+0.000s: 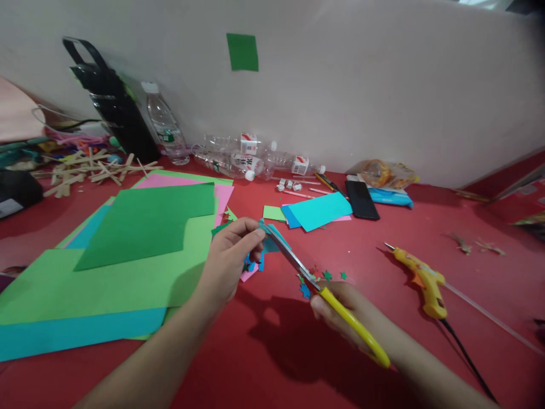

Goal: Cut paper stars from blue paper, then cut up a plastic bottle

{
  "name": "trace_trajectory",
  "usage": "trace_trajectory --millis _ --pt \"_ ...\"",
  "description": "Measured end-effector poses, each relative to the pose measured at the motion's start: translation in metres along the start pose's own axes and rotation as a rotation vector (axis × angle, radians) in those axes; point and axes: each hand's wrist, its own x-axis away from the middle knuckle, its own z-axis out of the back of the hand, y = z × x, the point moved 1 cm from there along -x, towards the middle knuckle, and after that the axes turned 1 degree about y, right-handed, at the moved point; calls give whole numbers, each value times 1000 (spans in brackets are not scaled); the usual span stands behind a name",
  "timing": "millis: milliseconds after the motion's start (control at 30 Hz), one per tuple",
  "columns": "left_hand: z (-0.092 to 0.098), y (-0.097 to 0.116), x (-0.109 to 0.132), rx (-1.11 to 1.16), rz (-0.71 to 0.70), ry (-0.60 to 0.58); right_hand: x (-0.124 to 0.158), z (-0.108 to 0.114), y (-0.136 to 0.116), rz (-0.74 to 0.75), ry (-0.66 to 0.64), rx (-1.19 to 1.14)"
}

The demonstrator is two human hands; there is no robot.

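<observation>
My left hand point(232, 258) pinches a small piece of blue paper point(271, 242) above the red table. My right hand point(340, 311) grips yellow-handled scissors point(323, 292), and their metal blades reach up-left into that blue paper. Small cut stars and scraps point(327, 276) in green and blue lie on the table just below the blades. Blue and pink offcuts point(251, 270) sit under my left hand.
Large green, blue and pink paper sheets point(128, 255) cover the left of the table. A yellow glue gun point(423, 281) lies at right. Behind are a cyan sheet point(319, 210), a black phone point(361, 200), plastic bottles point(238, 159), wooden sticks point(93, 167) and a black bag point(117, 113).
</observation>
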Motion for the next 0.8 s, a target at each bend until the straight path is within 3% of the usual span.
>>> trace_trajectory --millis 300,567,800 --pt "7 -2 -4 -43 -81 20 0 4 -4 46 -7 50" --pt "3 0 2 18 -83 12 6 0 2 -67 -73 -155" --pt "3 -3 2 61 -61 -2 7 -1 -8 -104 -48 -185"
